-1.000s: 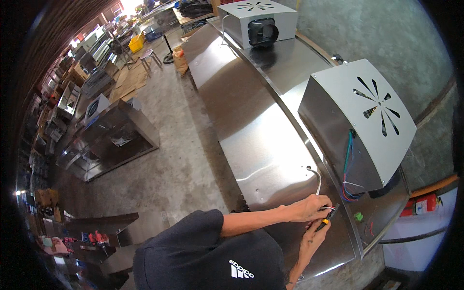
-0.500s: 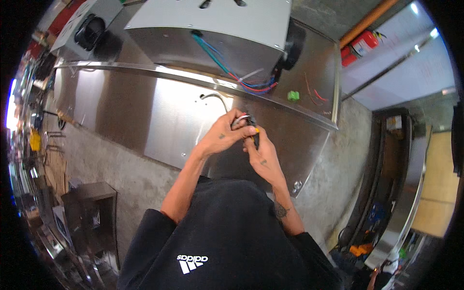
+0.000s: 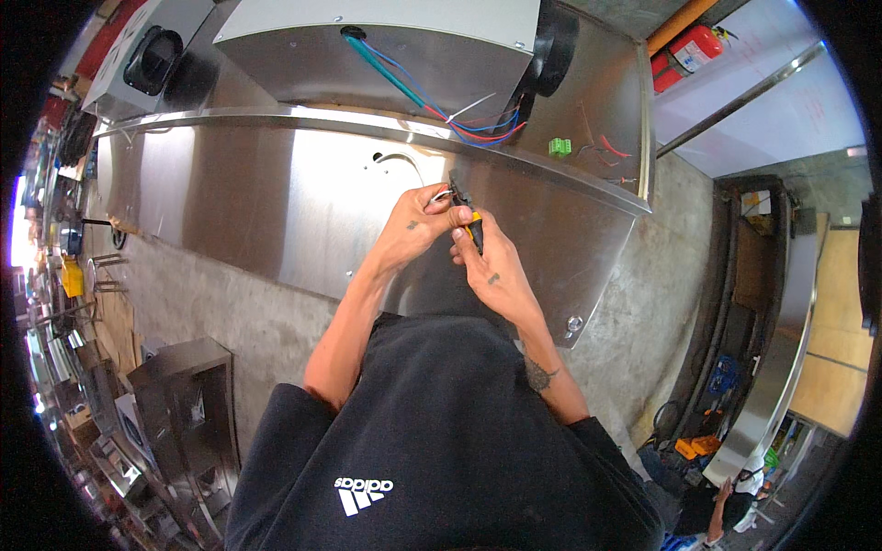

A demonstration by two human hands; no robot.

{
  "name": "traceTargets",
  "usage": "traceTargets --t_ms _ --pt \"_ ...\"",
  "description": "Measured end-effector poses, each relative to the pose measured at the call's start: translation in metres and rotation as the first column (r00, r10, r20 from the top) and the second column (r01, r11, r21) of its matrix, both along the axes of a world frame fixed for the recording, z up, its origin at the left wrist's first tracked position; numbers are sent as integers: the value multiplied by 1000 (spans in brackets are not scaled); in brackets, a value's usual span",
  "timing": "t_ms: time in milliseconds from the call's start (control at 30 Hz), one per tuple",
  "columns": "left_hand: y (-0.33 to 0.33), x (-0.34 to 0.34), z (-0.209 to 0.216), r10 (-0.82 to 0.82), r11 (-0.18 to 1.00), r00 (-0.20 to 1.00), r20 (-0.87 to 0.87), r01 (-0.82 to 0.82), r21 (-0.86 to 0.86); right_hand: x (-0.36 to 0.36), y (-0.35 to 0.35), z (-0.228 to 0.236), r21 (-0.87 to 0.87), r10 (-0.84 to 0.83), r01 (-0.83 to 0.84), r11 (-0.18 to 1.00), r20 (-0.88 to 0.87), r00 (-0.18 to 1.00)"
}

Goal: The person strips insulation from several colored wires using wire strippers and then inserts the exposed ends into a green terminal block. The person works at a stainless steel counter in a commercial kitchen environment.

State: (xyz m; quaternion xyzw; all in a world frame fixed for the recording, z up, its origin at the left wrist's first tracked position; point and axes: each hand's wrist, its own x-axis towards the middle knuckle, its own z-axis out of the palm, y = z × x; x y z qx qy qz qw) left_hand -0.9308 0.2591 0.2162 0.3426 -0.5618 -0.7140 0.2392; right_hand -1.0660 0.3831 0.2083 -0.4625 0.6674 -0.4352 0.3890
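Above the steel panel, my left hand [image 3: 410, 226] pinches the end of a pale cable [image 3: 411, 163], which comes out of a hole in the panel. My right hand [image 3: 497, 272] is closed around the handles of black-and-yellow wire strippers [image 3: 475, 231]. The dark jaws point away from me, right beside the cable end. My left thumb rests against the tool near its yellow part. Fingers cover part of the cable end, so I cannot tell whether the jaws grip a wire.
A steel panel [image 3: 230, 207] lies under my hands. Beyond its raised edge stands a grey metal box [image 3: 395, 69] with green, blue and red wires [image 3: 395, 87]. A green terminal block [image 3: 559, 147] and red wire scraps [image 3: 614, 147] lie right of it. Another person [image 3: 721, 505] is at the lower right.
Both hands, still together with the wire strippers and cable, have shifted slightly up and left in the view. The surroundings have shifted a little too, as the head has moved.
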Motion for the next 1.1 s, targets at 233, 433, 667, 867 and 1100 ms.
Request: traceTargets --t_ms 233,433,667,867,1100 --pt "4 -3 -11 238 971 969 72 -235 -45 4 -4 11 96 -34 25 995 92 995" --pt "0 -12 -33 236 970 972 6 -236 62 14 -4 11 37 -119 116 993 131 984" --pt "4 -17 -5 153 986 985 77 -147 -76 -5 -6 18 52 -283 279 959 230 931" --pt "4 -16 8 100 991 990 103 -89 -105 -15 -14 41 -90 -301 334 938 264 916" --pt "8 -17 10 89 987 995 47 -82 -137 -17 -22 44 -161 -261 298 941 214 941"
